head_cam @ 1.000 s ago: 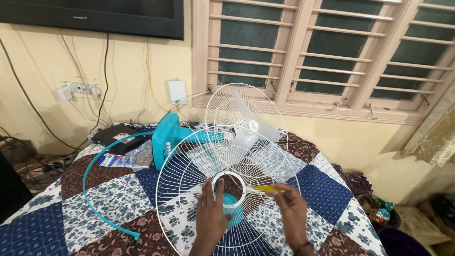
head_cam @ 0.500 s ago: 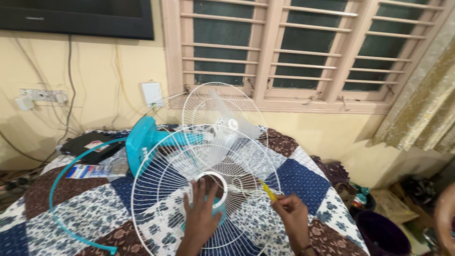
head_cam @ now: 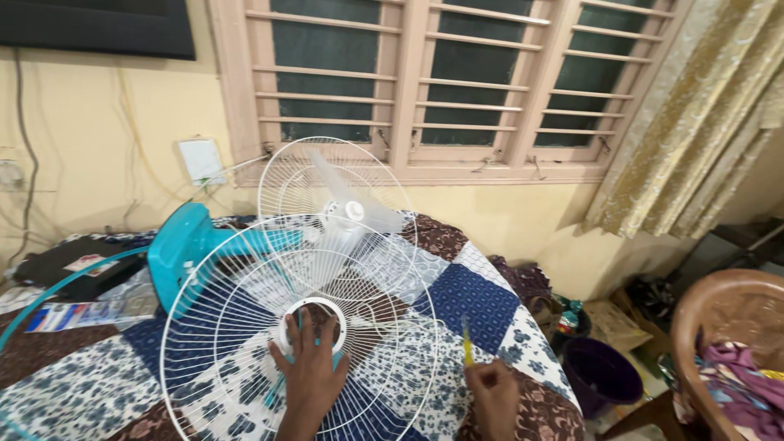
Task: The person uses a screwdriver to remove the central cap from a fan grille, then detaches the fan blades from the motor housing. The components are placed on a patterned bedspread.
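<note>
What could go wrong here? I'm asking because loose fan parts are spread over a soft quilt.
The white front grille is steadied only by the left hand at its centre ring, so it may tip or slide on the quilt. The right hand holds a yellow screwdriver tip-up near the wires; it might snag. The fan blade stands exposed beside the rear guard.

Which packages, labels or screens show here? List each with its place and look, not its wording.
Flat rectangular printed packet: on the quilt at far left, white with blue and red patches.
Small pale label with a red patch: on the flat black box behind that packet.
Dark wall-mounted screen: top left, black frame, only its lower edge visible.
</note>
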